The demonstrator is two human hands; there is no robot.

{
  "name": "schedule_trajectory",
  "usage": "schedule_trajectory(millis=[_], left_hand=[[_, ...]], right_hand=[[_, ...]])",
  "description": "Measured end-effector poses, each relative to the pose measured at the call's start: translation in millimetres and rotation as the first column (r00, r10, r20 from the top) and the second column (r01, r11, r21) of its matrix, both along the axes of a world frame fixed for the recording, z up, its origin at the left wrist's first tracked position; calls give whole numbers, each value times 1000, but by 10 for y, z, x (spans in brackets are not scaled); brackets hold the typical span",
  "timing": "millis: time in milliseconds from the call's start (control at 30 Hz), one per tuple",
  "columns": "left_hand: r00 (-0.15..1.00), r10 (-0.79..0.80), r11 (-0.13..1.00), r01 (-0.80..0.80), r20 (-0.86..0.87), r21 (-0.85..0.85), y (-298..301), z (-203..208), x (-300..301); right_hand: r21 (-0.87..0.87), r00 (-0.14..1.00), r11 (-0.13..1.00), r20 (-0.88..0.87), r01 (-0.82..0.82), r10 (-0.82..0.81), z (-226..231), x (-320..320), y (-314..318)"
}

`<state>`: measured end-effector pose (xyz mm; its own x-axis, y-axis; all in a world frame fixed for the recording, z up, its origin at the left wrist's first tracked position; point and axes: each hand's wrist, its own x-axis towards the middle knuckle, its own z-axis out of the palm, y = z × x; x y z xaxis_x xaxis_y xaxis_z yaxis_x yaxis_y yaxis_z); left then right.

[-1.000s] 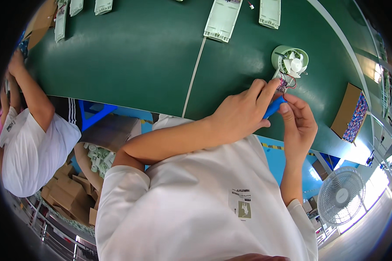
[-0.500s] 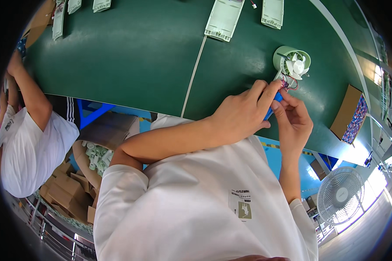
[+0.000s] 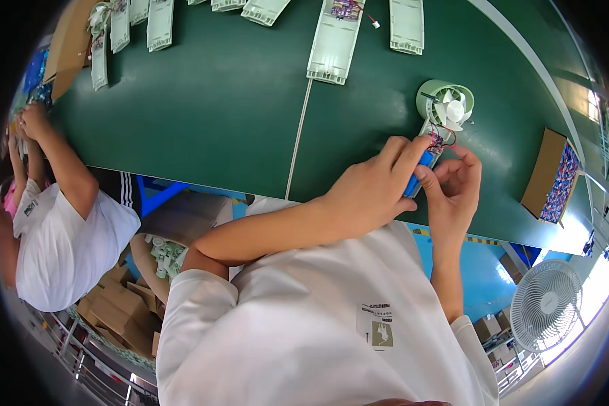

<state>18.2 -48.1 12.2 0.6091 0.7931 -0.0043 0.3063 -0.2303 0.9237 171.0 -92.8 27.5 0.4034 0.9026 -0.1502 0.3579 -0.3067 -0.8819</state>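
Half of a pale green handheld fan housing lies on the table in front of me, its round ring point(image 3: 423, 103) pointing away and white blades point(image 3: 452, 111) inside. In its handle sits a blue battery point(image 3: 419, 169). A small circuit board point(image 3: 436, 141) with thin red and black wires is at the battery's far end. My left hand point(image 3: 375, 179) is closed around the handle from the left, fingertips by the board. On the right, my right hand point(image 3: 459, 186) presses its thumb to the battery, its other fingers curled beside the wires. The hands partly hide the handle.
Several pale green housing halves point(image 3: 335, 47) lie along the green table's point(image 3: 203, 115) far side. An open carton point(image 3: 545, 177) with small colourful pieces stands at the right. A co-worker point(image 3: 71, 250) is at the left. A white fan point(image 3: 547, 304) stands lower right; cartons point(image 3: 118, 311) lie lower left.
The view has shifted, bringing more far-side housings in. My right fingers have moved off the battery's upper end, and more of the board and battery shows. The co-worker's arm has shifted.
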Motion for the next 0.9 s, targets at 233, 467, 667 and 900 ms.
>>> schedule_trajectory(millis=[233, 467, 667, 900], left_hand=[[982, 121, 961, -80, 145, -266, 469, -5, -98], [998, -34, 676, 64, 56, -734, 692, 126, 129], [994, 112, 901, -93, 19, -424, 693, -19, 603], [997, -49, 888, 17, -58, -460, 1991, 19, 1741]], right_hand=[[111, 997, 991, 35, -74, 70, -139, -17, -61], [141, 967, 970, 188, -198, 170, -106, 79, -27], [190, 993, 976, 63, -106, 95, -283, 428, -106], [167, 991, 977, -6, 131, -132, -377, 751, -47]])
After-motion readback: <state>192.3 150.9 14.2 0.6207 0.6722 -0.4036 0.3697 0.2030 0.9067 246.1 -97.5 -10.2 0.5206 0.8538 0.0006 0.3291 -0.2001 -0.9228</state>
